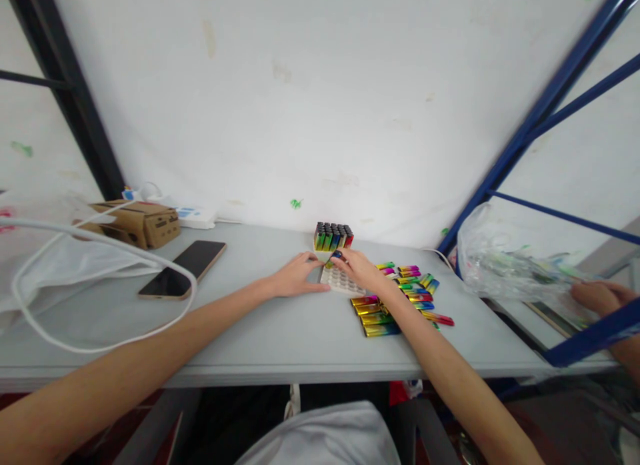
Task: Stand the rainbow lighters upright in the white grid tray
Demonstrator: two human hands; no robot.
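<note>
A white tray [342,280] with rows of round pockets lies on the table in front of me. My left hand [295,276] spans the tray's left side, thumb at the near corner and fingers at the far one. Over the tray's far left corner, my right hand [361,269] pinches a lighter [337,254] with a dark end; part of it is hidden by the fingers. Just behind stands a block of upright lighters [333,237] with black tops, packed in rows. Many shiny multicoloured lighters [381,330] lie loose to the right, partly under my right forearm.
On the left of the grey table [280,338] are a phone [186,268], a cardboard box [145,223], a plastic bag and a looping white cable [107,348]. Blue metal posts [510,148] stand at right. Beyond them another person's hand [600,297] touches a clear plastic bag [500,268].
</note>
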